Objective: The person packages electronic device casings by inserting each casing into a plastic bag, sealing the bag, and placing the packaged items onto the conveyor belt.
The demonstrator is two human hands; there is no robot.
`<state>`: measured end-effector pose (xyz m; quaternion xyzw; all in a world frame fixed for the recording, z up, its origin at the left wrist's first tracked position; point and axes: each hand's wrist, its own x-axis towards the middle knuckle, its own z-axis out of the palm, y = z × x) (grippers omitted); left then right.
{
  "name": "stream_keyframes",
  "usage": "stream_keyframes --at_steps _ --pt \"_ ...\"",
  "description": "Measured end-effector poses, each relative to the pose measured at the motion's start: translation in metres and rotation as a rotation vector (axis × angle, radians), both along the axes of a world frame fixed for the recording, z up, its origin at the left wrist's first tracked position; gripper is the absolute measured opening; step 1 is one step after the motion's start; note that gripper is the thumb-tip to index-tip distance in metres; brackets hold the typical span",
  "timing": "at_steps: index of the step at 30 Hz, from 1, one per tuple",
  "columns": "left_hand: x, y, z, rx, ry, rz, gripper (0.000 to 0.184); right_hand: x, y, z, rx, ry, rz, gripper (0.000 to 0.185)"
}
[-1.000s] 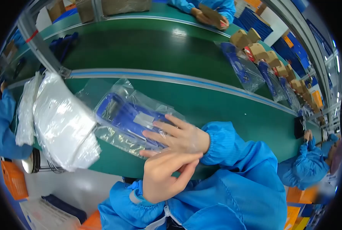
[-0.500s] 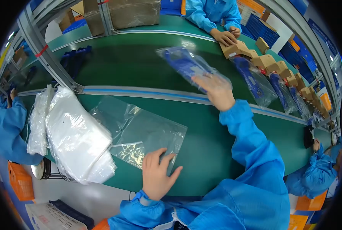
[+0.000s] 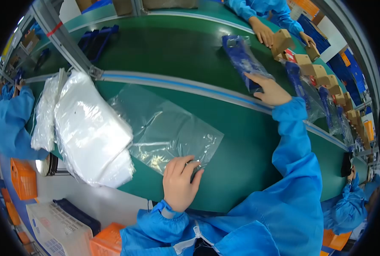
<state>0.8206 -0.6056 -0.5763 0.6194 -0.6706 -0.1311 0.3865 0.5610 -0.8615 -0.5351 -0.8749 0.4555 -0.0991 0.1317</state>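
Note:
A clear plastic bag [image 3: 177,128] lies flat on the green work surface. My left hand [image 3: 180,185] is at its near edge, fingers curled onto the film and the thumb close to the index finger. Up on the conveyor, a blue part in a clear bag [image 3: 243,57] lies slanted. My right hand [image 3: 273,90] reaches over the rail to its near end, index finger stretched and thumb apart, touching the bag. The other fingertips of this hand are hidden. Left of the flat bag is a thick stack of plastic bags [image 3: 87,128].
A metal rail [image 3: 177,87] separates the work surface from the conveyor [image 3: 168,47]. Bagged blue parts [image 3: 298,81] and small cardboard boxes [image 3: 322,74] line its right side. Across it, a co-worker's hands [image 3: 262,32] are near the boxes. A metal post [image 3: 62,38] stands left.
My right hand has carried the bagged blue part rightward and lowered it onto the conveyor. The fingers of my left hand have drawn together at the bag's edge. The co-worker's hands have separated.

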Motion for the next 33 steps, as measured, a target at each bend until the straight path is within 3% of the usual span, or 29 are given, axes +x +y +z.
stream_keyframes --at_steps 2,6,9,11,15,21,26,30,33 --pt "0.001 -0.002 0.001 -0.011 -0.008 0.031 0.017 0.001 0.024 0.013 -0.038 0.075 -0.01 0.036" --pt "0.007 -0.006 0.0 -0.025 0.141 0.064 0.013 0.033 0.08 0.043 0.288 -0.026 0.124 0.022" --pt "0.015 -0.007 0.007 -0.019 0.308 0.096 0.009 0.06 0.108 0.042 0.595 -0.01 0.375 0.028" --pt "0.022 -0.006 0.009 0.062 0.467 0.099 0.008 0.082 0.123 0.022 0.655 -0.105 0.456 0.032" --pt "0.029 -0.003 0.005 0.173 0.656 0.044 0.009 0.128 0.144 0.002 0.96 -0.413 0.243 0.032" --pt "0.042 -0.004 -0.002 0.207 0.905 -0.021 0.006 0.157 0.146 -0.004 0.759 -0.583 0.152 0.016" --pt "0.053 -0.007 -0.017 0.18 1.162 -0.015 0.008 0.162 0.14 -0.006 0.709 -0.596 0.146 0.014" --pt "0.063 -0.013 -0.024 -0.039 1.385 0.132 0.006 0.159 0.127 -0.006 0.549 -0.419 0.157 0.017" --pt "0.068 -0.011 -0.027 -0.167 1.547 0.108 0.006 0.151 0.112 -0.003 0.675 -0.279 0.209 0.016"
